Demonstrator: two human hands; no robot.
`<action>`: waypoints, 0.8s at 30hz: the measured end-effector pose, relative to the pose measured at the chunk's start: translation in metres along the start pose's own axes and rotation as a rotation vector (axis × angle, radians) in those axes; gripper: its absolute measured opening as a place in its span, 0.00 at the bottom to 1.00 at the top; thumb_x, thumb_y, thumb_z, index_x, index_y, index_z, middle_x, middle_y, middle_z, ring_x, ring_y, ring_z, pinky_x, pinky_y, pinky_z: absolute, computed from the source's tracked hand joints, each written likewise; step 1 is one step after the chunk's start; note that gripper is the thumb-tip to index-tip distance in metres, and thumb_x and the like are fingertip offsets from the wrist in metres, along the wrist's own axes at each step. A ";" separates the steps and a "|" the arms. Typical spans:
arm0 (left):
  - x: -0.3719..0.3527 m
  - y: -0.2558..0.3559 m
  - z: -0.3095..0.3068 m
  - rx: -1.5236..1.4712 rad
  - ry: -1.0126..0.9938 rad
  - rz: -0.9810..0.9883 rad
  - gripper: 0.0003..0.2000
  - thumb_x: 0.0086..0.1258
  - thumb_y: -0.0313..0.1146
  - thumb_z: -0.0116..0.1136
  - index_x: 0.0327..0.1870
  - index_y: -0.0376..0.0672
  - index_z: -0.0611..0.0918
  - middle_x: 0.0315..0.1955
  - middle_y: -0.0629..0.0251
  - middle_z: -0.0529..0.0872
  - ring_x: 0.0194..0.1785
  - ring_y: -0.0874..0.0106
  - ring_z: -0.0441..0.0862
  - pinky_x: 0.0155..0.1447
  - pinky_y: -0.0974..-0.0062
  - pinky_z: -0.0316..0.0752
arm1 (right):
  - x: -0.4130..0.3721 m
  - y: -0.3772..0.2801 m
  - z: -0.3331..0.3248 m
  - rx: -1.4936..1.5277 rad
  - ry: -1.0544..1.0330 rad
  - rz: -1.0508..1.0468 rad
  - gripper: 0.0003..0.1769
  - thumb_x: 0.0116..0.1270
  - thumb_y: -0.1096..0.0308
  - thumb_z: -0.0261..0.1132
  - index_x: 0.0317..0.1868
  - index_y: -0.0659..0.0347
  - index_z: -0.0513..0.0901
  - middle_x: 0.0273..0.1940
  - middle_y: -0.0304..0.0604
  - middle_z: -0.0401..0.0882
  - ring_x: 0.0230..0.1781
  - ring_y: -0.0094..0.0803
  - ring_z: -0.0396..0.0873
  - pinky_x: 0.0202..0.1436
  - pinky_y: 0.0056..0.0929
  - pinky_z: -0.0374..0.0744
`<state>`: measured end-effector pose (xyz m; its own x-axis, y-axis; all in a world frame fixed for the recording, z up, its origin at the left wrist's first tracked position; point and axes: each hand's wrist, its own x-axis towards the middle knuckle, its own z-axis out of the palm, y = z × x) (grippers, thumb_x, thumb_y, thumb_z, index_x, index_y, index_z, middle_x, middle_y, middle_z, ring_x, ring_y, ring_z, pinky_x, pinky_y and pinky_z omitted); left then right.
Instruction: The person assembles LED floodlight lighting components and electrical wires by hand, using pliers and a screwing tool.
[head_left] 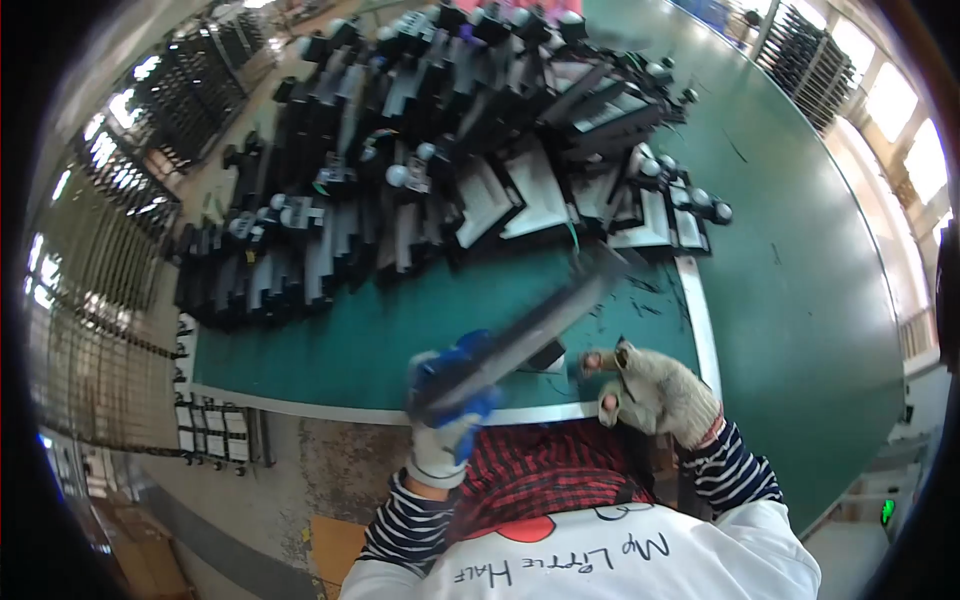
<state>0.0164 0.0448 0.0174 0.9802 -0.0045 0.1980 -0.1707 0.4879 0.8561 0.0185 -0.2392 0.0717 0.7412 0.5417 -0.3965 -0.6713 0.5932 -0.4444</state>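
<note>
My left hand (452,405), in a blue and white work glove, is closed around one end of a long dark bar-shaped part (530,335). The part is tilted, its far end reaching up and right toward the pile, and it is blurred by motion. Behind its middle, a black and white piece (545,357) shows near the table's front edge. My right hand (655,392) wears a worn pale knit glove with bare fingertips. It is to the right of the part, with its fingers bent and the thumb apart from the forefinger.
A large heap of similar black parts (400,170), several with white round ends, covers the back of the green table (370,370). Dark scraps (645,290) lie right of the part. A white strip (697,310) borders another green surface (800,300). Racks (190,90) stand at left.
</note>
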 end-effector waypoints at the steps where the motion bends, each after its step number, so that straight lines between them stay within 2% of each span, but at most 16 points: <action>1: 0.004 0.000 -0.002 -0.106 -0.108 0.064 0.18 0.62 0.31 0.74 0.51 0.38 0.81 0.55 0.47 0.83 0.61 0.56 0.82 0.63 0.63 0.80 | 0.003 0.000 -0.004 0.015 -0.116 0.049 0.19 0.80 0.53 0.57 0.55 0.61 0.79 0.46 0.43 0.79 0.44 0.46 0.83 0.49 0.40 0.80; 3: 0.017 0.035 0.021 -0.056 -0.346 0.042 0.16 0.63 0.36 0.73 0.47 0.41 0.82 0.57 0.46 0.83 0.66 0.53 0.79 0.69 0.58 0.74 | 0.007 0.006 -0.006 0.073 -0.106 -0.036 0.16 0.80 0.56 0.58 0.55 0.59 0.79 0.51 0.44 0.81 0.49 0.43 0.83 0.55 0.38 0.81; 4: 0.018 0.042 0.024 0.123 -0.496 0.110 0.14 0.65 0.37 0.70 0.47 0.42 0.82 0.59 0.48 0.83 0.67 0.54 0.78 0.72 0.56 0.69 | 0.008 0.007 -0.007 0.101 -0.097 -0.081 0.14 0.80 0.58 0.59 0.55 0.57 0.80 0.53 0.44 0.82 0.51 0.42 0.83 0.58 0.38 0.81; 5: 0.020 0.049 0.028 0.289 -0.638 0.205 0.12 0.67 0.39 0.68 0.46 0.44 0.83 0.61 0.50 0.83 0.68 0.54 0.78 0.75 0.54 0.65 | 0.025 0.000 -0.023 0.101 -0.116 0.033 0.13 0.79 0.56 0.60 0.54 0.55 0.80 0.58 0.47 0.80 0.56 0.42 0.81 0.59 0.38 0.81; 6: 0.027 0.050 0.029 0.514 -0.839 0.441 0.09 0.69 0.38 0.65 0.45 0.47 0.83 0.63 0.54 0.83 0.69 0.55 0.78 0.78 0.53 0.61 | 0.042 -0.007 -0.038 0.100 -0.135 0.148 0.13 0.78 0.55 0.62 0.54 0.52 0.80 0.62 0.49 0.78 0.60 0.43 0.79 0.60 0.38 0.81; 7: 0.026 0.056 0.035 0.572 -0.872 0.504 0.10 0.70 0.40 0.64 0.48 0.50 0.82 0.60 0.61 0.86 0.68 0.56 0.79 0.76 0.51 0.63 | 0.060 -0.015 -0.053 0.096 -0.153 0.263 0.13 0.76 0.54 0.64 0.53 0.49 0.81 0.66 0.52 0.76 0.64 0.43 0.77 0.62 0.39 0.81; 8: 0.023 0.061 0.042 0.629 -0.907 0.570 0.11 0.70 0.41 0.64 0.50 0.54 0.82 0.57 0.67 0.88 0.66 0.58 0.80 0.75 0.49 0.65 | 0.062 -0.019 -0.041 0.004 -0.198 0.285 0.15 0.75 0.52 0.65 0.55 0.48 0.81 0.67 0.52 0.75 0.65 0.41 0.76 0.61 0.39 0.81; 10: 0.012 0.054 0.046 0.698 -0.961 0.636 0.08 0.71 0.37 0.63 0.49 0.57 0.81 0.57 0.72 0.89 0.68 0.58 0.79 0.74 0.50 0.66 | 0.065 -0.028 -0.015 -0.182 -0.298 0.318 0.19 0.73 0.49 0.67 0.58 0.45 0.82 0.68 0.51 0.73 0.67 0.39 0.73 0.61 0.38 0.80; 12: 0.009 0.039 0.043 0.719 -1.024 0.714 0.07 0.73 0.34 0.60 0.49 0.56 0.80 0.61 0.71 0.86 0.71 0.58 0.76 0.73 0.50 0.67 | 0.078 -0.039 -0.021 -0.551 -0.358 0.213 0.29 0.70 0.49 0.70 0.65 0.54 0.79 0.66 0.50 0.75 0.65 0.31 0.74 0.59 0.31 0.80; 13: 0.012 0.032 0.038 0.737 -1.034 0.721 0.08 0.71 0.34 0.60 0.49 0.55 0.80 0.61 0.71 0.86 0.71 0.57 0.76 0.73 0.50 0.68 | 0.082 -0.053 -0.020 -0.757 -0.420 0.104 0.34 0.69 0.51 0.72 0.68 0.63 0.76 0.65 0.48 0.76 0.61 0.27 0.76 0.58 0.25 0.79; 16: 0.032 0.022 0.036 0.670 -1.049 0.684 0.11 0.66 0.33 0.62 0.49 0.54 0.81 0.61 0.69 0.86 0.72 0.54 0.74 0.73 0.49 0.68 | 0.053 -0.076 0.033 -1.082 -0.174 0.030 0.33 0.69 0.53 0.71 0.68 0.64 0.77 0.62 0.45 0.80 0.56 0.27 0.80 0.55 0.25 0.80; 17: 0.037 0.020 0.036 0.636 -1.068 0.665 0.13 0.64 0.33 0.62 0.50 0.54 0.81 0.63 0.70 0.84 0.72 0.54 0.74 0.73 0.49 0.68 | 0.064 -0.076 0.025 -1.317 -0.282 -0.366 0.32 0.68 0.55 0.70 0.69 0.59 0.77 0.57 0.44 0.84 0.49 0.32 0.86 0.48 0.30 0.83; 20: 0.041 0.005 0.029 0.895 -1.094 0.727 0.15 0.63 0.33 0.62 0.52 0.55 0.82 0.65 0.72 0.82 0.73 0.56 0.73 0.73 0.50 0.68 | 0.046 -0.091 0.062 -2.055 -0.255 -0.573 0.30 0.67 0.55 0.70 0.69 0.47 0.78 0.50 0.46 0.85 0.44 0.40 0.87 0.44 0.36 0.85; 21: 0.048 -0.008 0.023 0.894 -1.117 0.739 0.16 0.62 0.34 0.63 0.53 0.57 0.82 0.66 0.74 0.81 0.74 0.58 0.72 0.74 0.50 0.67 | 0.047 -0.088 0.059 -2.182 -0.210 -0.638 0.29 0.66 0.54 0.69 0.68 0.37 0.78 0.47 0.47 0.84 0.43 0.45 0.86 0.46 0.38 0.85; 24: 0.062 -0.024 0.012 1.004 -1.149 0.801 0.18 0.60 0.34 0.65 0.53 0.58 0.81 0.65 0.75 0.82 0.76 0.60 0.70 0.75 0.51 0.64 | 0.055 -0.081 0.045 -2.296 -0.042 -0.643 0.27 0.67 0.52 0.68 0.68 0.37 0.79 0.46 0.47 0.84 0.44 0.45 0.86 0.48 0.39 0.84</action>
<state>0.0803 0.0219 0.0148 0.1348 -0.8429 0.5210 -0.9723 -0.0111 0.2336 0.1129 -0.2309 0.1218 0.7496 0.6554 0.0927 0.6504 -0.7033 -0.2871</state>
